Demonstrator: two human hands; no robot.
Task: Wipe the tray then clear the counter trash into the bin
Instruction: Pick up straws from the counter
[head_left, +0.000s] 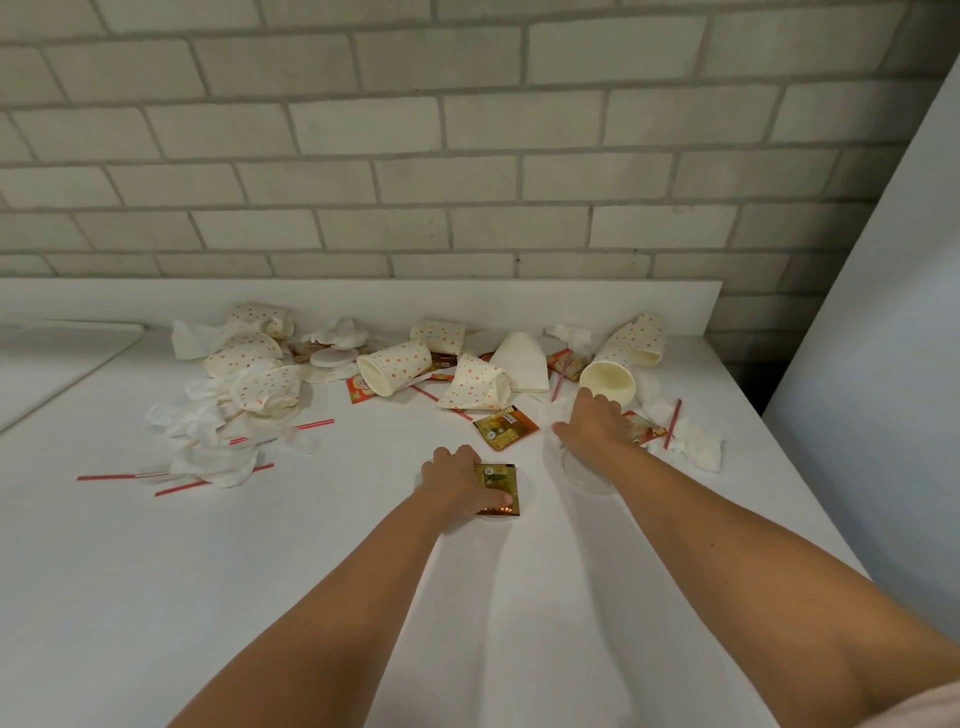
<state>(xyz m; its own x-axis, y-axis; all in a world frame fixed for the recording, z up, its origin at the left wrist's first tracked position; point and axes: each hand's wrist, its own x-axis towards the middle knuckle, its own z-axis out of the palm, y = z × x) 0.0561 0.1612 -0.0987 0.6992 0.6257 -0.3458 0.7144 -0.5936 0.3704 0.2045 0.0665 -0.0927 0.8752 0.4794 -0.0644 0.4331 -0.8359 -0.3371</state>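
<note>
Much white counter (156, 597) before litter (249, 395)

near counter (260, 571) bare; cups (395, 366), napkins (218, 431), straws (119, 476) crowd far half against wall (467, 156).

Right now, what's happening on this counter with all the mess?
A person is clearing trash off the white counter. The left hand holds a brown sachet at the front of the mess, and the right hand rests on a crumpled napkin, grip unclear. Dotted paper cups, tissues and straws lie scattered toward the wall. No bin is in view.
</note>
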